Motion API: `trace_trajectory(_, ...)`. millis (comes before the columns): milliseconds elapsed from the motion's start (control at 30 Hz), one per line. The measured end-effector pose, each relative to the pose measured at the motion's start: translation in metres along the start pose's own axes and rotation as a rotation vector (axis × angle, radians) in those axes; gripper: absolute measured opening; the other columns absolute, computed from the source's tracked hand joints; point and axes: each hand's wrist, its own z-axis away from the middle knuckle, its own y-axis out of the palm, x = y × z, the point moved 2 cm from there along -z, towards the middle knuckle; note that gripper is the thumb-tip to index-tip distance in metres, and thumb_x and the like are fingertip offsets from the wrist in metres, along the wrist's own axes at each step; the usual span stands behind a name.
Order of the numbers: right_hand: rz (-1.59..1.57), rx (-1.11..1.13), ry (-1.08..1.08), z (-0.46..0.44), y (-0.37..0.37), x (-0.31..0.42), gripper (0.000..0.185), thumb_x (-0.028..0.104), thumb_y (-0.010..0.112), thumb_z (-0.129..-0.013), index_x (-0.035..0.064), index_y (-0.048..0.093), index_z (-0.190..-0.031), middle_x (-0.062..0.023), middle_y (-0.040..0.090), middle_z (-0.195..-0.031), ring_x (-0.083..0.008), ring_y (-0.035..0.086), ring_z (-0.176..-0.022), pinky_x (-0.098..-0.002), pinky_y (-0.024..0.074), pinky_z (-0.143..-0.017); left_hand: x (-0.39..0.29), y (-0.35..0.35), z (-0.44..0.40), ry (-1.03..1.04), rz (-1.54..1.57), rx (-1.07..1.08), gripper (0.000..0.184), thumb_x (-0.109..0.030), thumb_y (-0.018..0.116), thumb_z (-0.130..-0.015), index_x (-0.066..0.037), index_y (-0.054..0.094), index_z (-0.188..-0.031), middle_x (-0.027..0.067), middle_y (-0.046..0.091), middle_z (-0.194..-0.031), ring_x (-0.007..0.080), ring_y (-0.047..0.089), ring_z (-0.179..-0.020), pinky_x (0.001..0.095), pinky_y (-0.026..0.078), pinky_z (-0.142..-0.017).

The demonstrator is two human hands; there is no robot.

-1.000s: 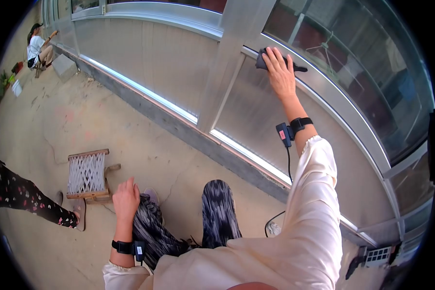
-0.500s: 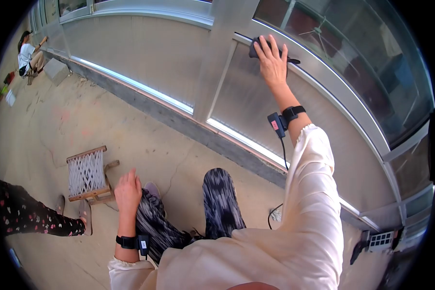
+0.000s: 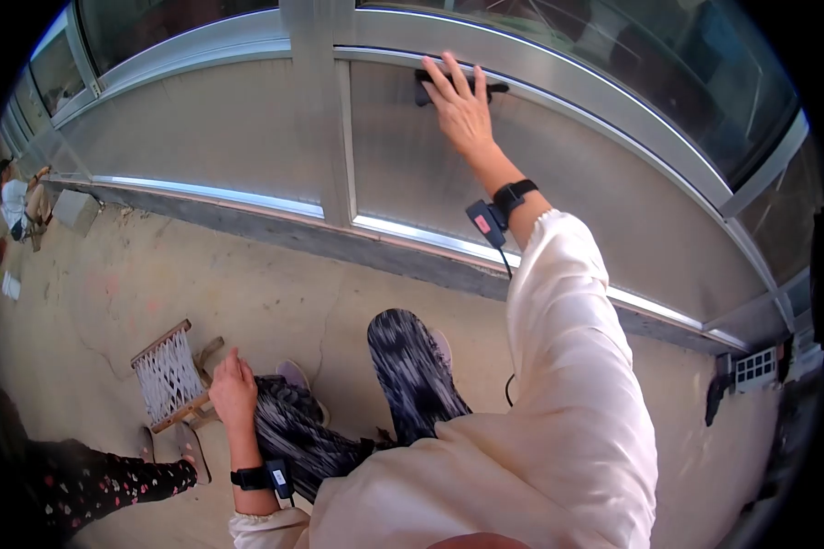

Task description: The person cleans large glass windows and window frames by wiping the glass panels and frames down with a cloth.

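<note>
My right hand [image 3: 464,114] is raised to the metal-framed wall, its fingers spread over a dark cloth [image 3: 426,91]. It presses the cloth flat against the upper part of a grey panel [image 3: 522,165], just below the frame rail. Part of the cloth is hidden under the palm, and a dark end sticks out to the right. My left hand [image 3: 234,389] hovers beside my left knee with fingers loosely extended and nothing visible in it. Black straps with small boxes sit on both wrists.
A low wooden stool [image 3: 171,377] with a woven cord seat stands left of my left hand. Someone's flowered trouser leg [image 3: 110,480] is at lower left. Another person [image 3: 18,203] sits by the wall far left, near a pale block [image 3: 75,210]. Glass windows [image 3: 650,73] run above the panels.
My right hand and the cloth have shifted from the frame's upper corner onto the panel, a little right along the rail. The view has turned right. My left hand's fingers now point more upward.
</note>
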Motion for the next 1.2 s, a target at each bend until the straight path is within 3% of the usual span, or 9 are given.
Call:
trace_trajectory(133, -0.194, -0.106, -0.003, 0.059, -0.048, -0.057, 0.052, 0.004, 0.067, -0.07, 0.0173, 0.06, -0.119, -0.0015, 0.041, -0.142, -0.0228, 0.033, -0.134, -0.0462, 0.0241, -0.107, -0.013, 0.008, -0.007, -0.005, -0.001, 0.046, 0.023, -0.016, 0.056, -0.086, -0.007, 0.059, -0.107, 0.0129, 0.063, -0.084, 0.0297, 0.061, -0.08, 0.0417, 0.05, -0.065)
trace_trajectory(200, -0.334, -0.179, 0.061, 0.066, -0.07, -0.07, 0.049, -0.002, 0.064, -0.068, 0.0141, 0.064, -0.114, -0.0046, 0.053, -0.128, -0.024, 0.051, -0.115, -0.0374, 0.0388, -0.096, -0.017, 0.004, -0.011, 0.008, -0.007, 0.064, 0.023, -0.016, 0.055, -0.086, -0.007, 0.059, -0.107, 0.0125, 0.063, -0.084, 0.0297, 0.061, -0.08, 0.0414, 0.05, -0.065)
trace_trajectory(267, -0.485, -0.167, 0.213, 0.065, -0.074, -0.071, 0.049, -0.004, 0.063, -0.068, 0.0143, 0.064, -0.113, -0.0034, 0.059, -0.116, -0.0238, 0.056, -0.103, -0.0341, 0.0441, -0.088, -0.028, 0.007, -0.016, -0.021, 0.04, 0.144, 0.022, -0.017, 0.054, -0.087, -0.007, 0.06, -0.106, 0.0123, 0.065, -0.091, 0.0303, 0.062, -0.085, 0.0406, 0.05, -0.071)
trace_trajectory(400, -0.442, -0.361, 0.143, 0.017, -0.077, -0.047, 0.049, 0.0, 0.066, -0.069, 0.0196, 0.063, -0.113, 0.0008, 0.06, -0.108, -0.0197, 0.057, -0.098, -0.0328, 0.0455, -0.084, -0.029, 0.012, -0.013, 0.035, 0.056, 0.063, 0.022, -0.017, 0.056, -0.085, -0.006, 0.06, -0.103, 0.0114, 0.064, -0.087, 0.0294, 0.061, -0.081, 0.0411, 0.051, -0.066)
trace_trajectory(467, -0.351, -0.464, -0.043, -0.018, -0.068, -0.027, 0.047, 0.0, 0.064, -0.071, 0.0194, 0.063, -0.114, 0.0007, 0.06, -0.11, -0.0189, 0.056, -0.101, -0.033, 0.0448, -0.084, -0.029, 0.009, -0.013, 0.007, 0.042, 0.086, 0.021, -0.017, 0.056, -0.085, -0.006, 0.059, -0.103, 0.0115, 0.064, -0.087, 0.0294, 0.061, -0.081, 0.0412, 0.051, -0.066)
trace_trajectory(667, -0.315, -0.361, -0.277, -0.094, 0.001, 0.046, 0.044, 0.005, 0.057, -0.076, 0.0147, 0.057, -0.119, -0.0004, 0.057, -0.122, -0.0184, 0.052, -0.111, -0.0319, 0.0418, -0.086, -0.022, 0.009, -0.017, -0.005, -0.006, 0.072, 0.021, -0.017, 0.055, -0.086, -0.006, 0.059, -0.103, 0.0119, 0.064, -0.082, 0.0294, 0.062, -0.081, 0.0408, 0.051, -0.065)
trace_trajectory(833, -0.183, -0.195, -0.188, -0.101, 0.007, 0.065, 0.041, 0.012, 0.054, -0.081, 0.0119, 0.054, -0.123, -0.0006, 0.054, -0.127, -0.018, 0.047, -0.115, -0.032, 0.0356, -0.093, -0.019, 0.008, -0.015, -0.004, -0.007, 0.053, 0.021, -0.016, 0.055, -0.086, -0.006, 0.059, -0.105, 0.0134, 0.063, -0.082, 0.0307, 0.061, -0.079, 0.0416, 0.05, -0.065)
trace_trajectory(1000, -0.193, -0.148, -0.113, -0.061, -0.007, 0.026, 0.045, 0.008, 0.057, -0.079, 0.0124, 0.053, -0.123, -0.0007, 0.055, -0.126, -0.018, 0.047, -0.115, -0.0326, 0.0361, -0.092, -0.02, 0.006, -0.014, 0.016, -0.007, 0.071, 0.022, -0.015, 0.055, -0.087, -0.005, 0.059, -0.106, 0.0155, 0.064, -0.084, 0.0321, 0.062, -0.079, 0.0422, 0.05, -0.067)
trace_trajectory(1200, -0.115, -0.148, -0.019, 0.044, -0.045, -0.09, 0.051, 0.004, 0.062, -0.074, 0.017, 0.054, -0.123, 0.0026, 0.055, -0.125, -0.0163, 0.047, -0.116, -0.0339, 0.0361, -0.095, -0.018, 0.015, -0.013, -0.007, -0.045, 0.11, 0.023, -0.016, 0.054, -0.087, -0.006, 0.06, -0.107, 0.016, 0.065, -0.087, 0.0331, 0.062, -0.081, 0.0424, 0.05, -0.068)
